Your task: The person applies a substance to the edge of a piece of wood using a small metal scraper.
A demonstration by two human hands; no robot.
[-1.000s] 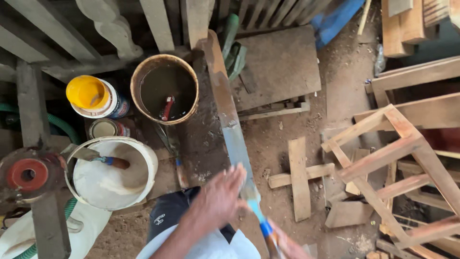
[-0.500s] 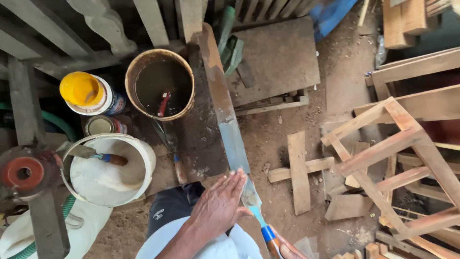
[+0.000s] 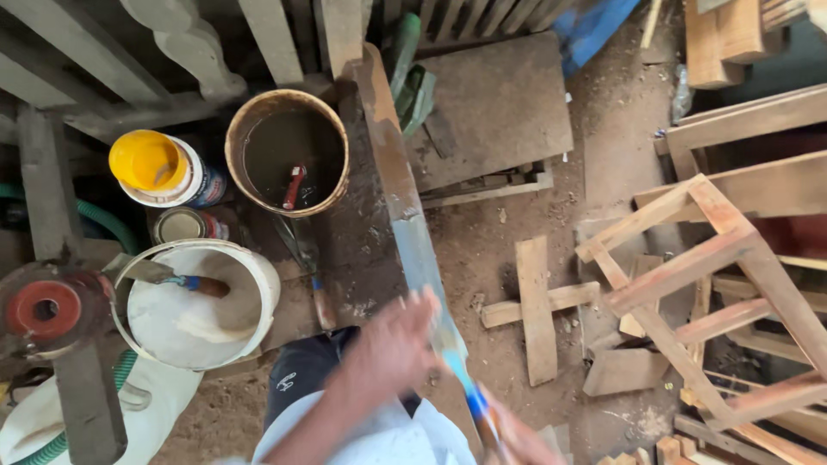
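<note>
Dirt floor [image 3: 620, 146] of a woodworking yard, strewn with offcuts, seen from above. Left hand [image 3: 392, 349], motion-blurred, lies with fingers spread and palm down on the near end of a long plank [image 3: 405, 207]; it grips nothing. Right hand [image 3: 517, 435], at the lower edge of the view and also blurred, is closed around the handle of a blue-ferruled tool [image 3: 465, 392], apparently a brush, whose tip meets the plank just beside the left hand. Plank runs from the hands away toward the upper part of the view, its near part greyish and its far part brown, lying across a dark board [image 3: 362, 258]. Person's knee in dark shorts [image 3: 301, 379] shows below the left hand. Left of the plank stands a tan bucket [image 3: 289, 103] of dark liquid with a red-handled tool [image 3: 293, 185] in it; nearer, a white bucket [image 3: 258, 284] holds pale paste and a scraper [image 3: 185, 280]. Beside these stand a yellow-lidded jar [image 3: 155, 164] and a small tin [image 3: 185, 224]. A grinder with a red disc [image 3: 43, 306] and a green hose [image 3: 95, 220] lie at far left. Right of the plank lie crossed slats [image 3: 538, 301], a flat slab [image 3: 500, 103] and a wooden frame [image 3: 715, 258].
</note>
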